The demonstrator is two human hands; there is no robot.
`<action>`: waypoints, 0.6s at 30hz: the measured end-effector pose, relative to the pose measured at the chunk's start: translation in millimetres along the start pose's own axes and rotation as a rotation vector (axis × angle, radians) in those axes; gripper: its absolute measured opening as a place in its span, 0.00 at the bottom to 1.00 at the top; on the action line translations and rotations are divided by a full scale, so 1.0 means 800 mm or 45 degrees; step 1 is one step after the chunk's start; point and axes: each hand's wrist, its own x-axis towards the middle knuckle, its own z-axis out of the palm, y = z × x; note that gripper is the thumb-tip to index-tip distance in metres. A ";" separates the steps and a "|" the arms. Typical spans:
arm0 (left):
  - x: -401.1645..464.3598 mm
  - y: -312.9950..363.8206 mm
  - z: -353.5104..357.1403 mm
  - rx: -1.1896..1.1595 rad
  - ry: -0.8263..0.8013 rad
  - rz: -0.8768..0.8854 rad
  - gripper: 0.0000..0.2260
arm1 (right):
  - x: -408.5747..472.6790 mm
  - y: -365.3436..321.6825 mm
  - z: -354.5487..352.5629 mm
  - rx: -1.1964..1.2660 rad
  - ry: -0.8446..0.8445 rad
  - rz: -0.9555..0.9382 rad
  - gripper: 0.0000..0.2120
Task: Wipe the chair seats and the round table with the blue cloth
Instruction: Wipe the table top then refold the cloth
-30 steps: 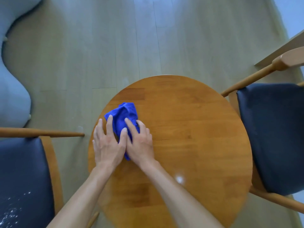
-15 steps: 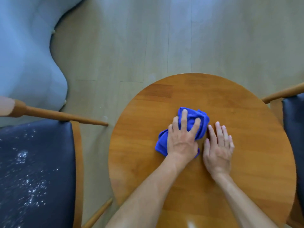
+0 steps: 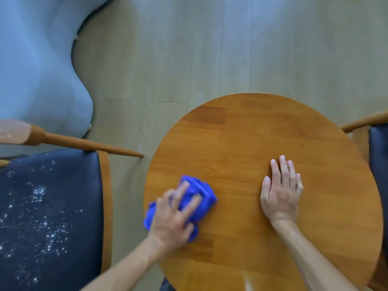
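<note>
We see the blue cloth [image 3: 197, 198] bunched up near the left edge of the round table [image 3: 262, 133], lying directly under the left hand [image 3: 175, 215]. That hand lies on top of the cloth with its fingers spread and only slightly bent across the folds, pressing it down onto the wood rather than pinching it; the hand is blurred, so we cannot tell finer detail of the fingertips. Part of the cloth sticks out ahead of the fingers and part bulges out to the left of the wrist, reaching the table's rim. The right hand [image 3: 280, 192] rests flat on the bare tabletop, fingers straight and close together, palm down, holding nothing. It sits well apart from the cloth, toward the middle-right of the table, with open wood between the two hands. To the left of the table stands a chair with a dark seat [image 3: 52, 217] speckled with white crumbs or powder, framed in wood, its armrest [image 3: 88, 144] pointing toward the table's edge. A second dark chair seat [image 3: 379, 164] shows at the right border, just beside the table. We find no brand, label or writing on any of these things.
</note>
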 end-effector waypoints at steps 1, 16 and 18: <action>-0.017 0.020 0.007 -0.027 -0.084 0.189 0.33 | 0.000 0.001 0.000 0.000 0.003 -0.004 0.24; -0.072 -0.012 -0.002 -0.038 -0.022 0.284 0.24 | -0.004 0.002 0.001 0.045 -0.051 -0.005 0.24; -0.139 0.033 0.016 -0.121 -0.145 0.541 0.19 | -0.004 0.002 0.000 0.047 -0.057 -0.003 0.24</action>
